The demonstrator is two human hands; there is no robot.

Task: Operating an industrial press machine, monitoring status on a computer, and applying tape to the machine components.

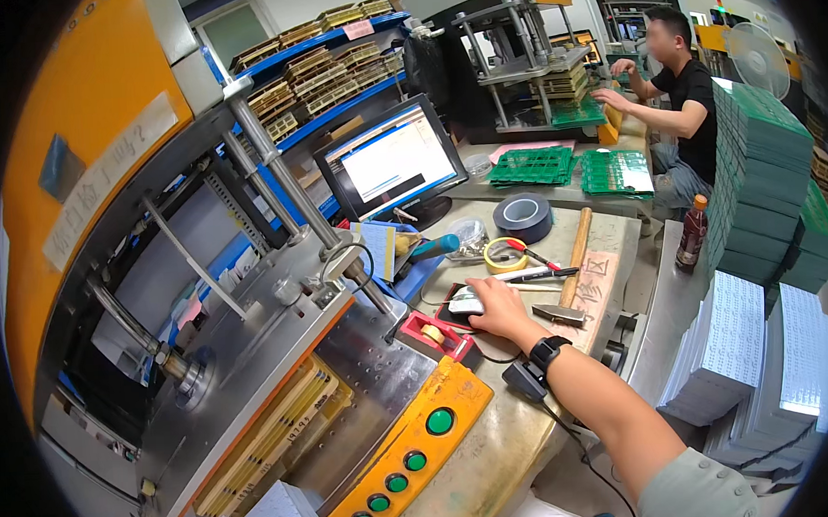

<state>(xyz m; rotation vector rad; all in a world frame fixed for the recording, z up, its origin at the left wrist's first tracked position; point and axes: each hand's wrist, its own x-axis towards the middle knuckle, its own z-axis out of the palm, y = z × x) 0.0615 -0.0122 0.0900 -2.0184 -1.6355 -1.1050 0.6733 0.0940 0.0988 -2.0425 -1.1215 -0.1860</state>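
My right hand rests over a pale computer mouse, its fingers curved round it. The mouse lies on a black pad on the worktable, and the palm hides part of it. A black watch is on my right wrist. Just beyond the hand lie a black-and-white marker pen, a yellow tape roll and a hammer with a wooden handle. A lit monitor stands farther back to the left. My left hand does not show.
At the left stands an orange press with steel columns and green buttons. A red tape dispenser sits beside it. Green circuit boards lie farther back, near a co-worker. Board stacks and a bottle are at the right.
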